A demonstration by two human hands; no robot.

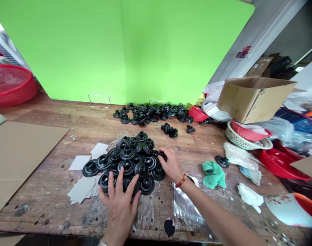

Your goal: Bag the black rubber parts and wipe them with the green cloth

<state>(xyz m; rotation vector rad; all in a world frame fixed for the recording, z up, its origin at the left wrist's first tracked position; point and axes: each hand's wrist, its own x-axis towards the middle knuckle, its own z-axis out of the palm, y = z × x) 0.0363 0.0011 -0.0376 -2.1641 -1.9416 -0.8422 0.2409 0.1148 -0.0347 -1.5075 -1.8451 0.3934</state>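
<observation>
A heap of black stepped disc parts (127,152), round with raised hubs, lies on the worn wooden table. My left hand (120,201) is at the front of the heap, fingers spread and its fingertips over the nearest discs. At the heap's right side, my right hand (171,164) has its thumb and fingers closed around a black disc part (162,156), partly hidden by the fingers. Beneath my right forearm lies a stack of clear plastic bags (185,201). Grey-white card squares (82,189) are spread left of the heap.
More black discs (151,112) line the foot of a green board (125,51). Flat cardboard (25,153) covers the left side. To the right are a green cloth (213,174), a lone disc (222,161), a carton (253,99) above baskets (245,139), and a tipped white container (281,208).
</observation>
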